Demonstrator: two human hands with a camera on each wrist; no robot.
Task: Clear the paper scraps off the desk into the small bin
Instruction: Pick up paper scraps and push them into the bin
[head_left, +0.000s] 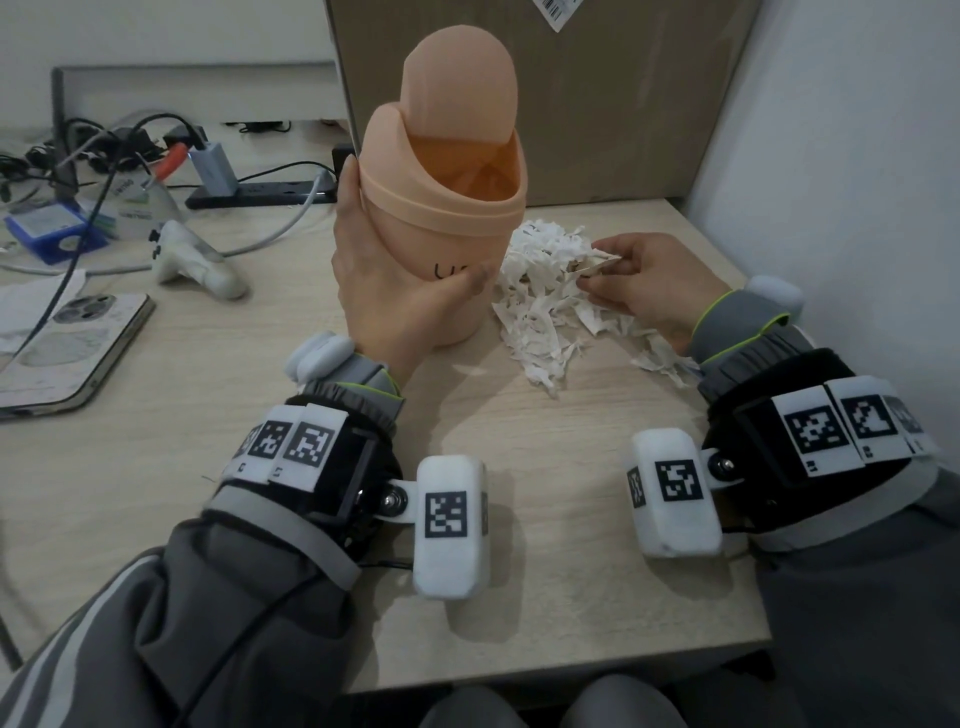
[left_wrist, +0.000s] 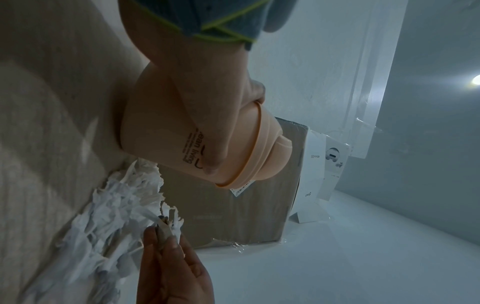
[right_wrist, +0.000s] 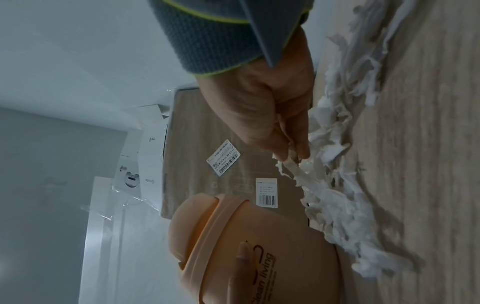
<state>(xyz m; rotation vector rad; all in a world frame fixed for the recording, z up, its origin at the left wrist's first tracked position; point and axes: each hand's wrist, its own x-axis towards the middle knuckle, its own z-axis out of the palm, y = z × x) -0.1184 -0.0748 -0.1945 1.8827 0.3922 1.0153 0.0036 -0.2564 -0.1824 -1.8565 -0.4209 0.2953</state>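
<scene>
The left hand (head_left: 384, 270) covers most of the bin's (head_left: 441, 218) lettering. Scraps (head_left: 550, 296) by the desk's (head_left: 519, 571) right edge vanish beneath the right sleeve (head_left: 748, 332).

Cluttered home-office desk (head_left: 519, 467), cables (head_left: 104, 150)

Our left hand (head_left: 384, 275) is wrapped round the side of the bin (head_left: 457, 228), thumb (head_left: 467, 283) laid across its front and fingers curled behind, wrist bent upward from the forearm. From the left wrist view the same hand (left_wrist: 213, 115) shows its thumb lying along the bin's wall up to the rim band. Our right hand (head_left: 649, 280) reaches in from the right, palm turned inward, with thumb and fingertips pinching a strip (head_left: 597, 265) at the pile's top. In the right wrist view its fingers (right_wrist: 301, 144) are pressed together on the strip (right_wrist: 293, 170). Both forearms lie low over the desk, grey sleeves pushed to the wrists.
</scene>
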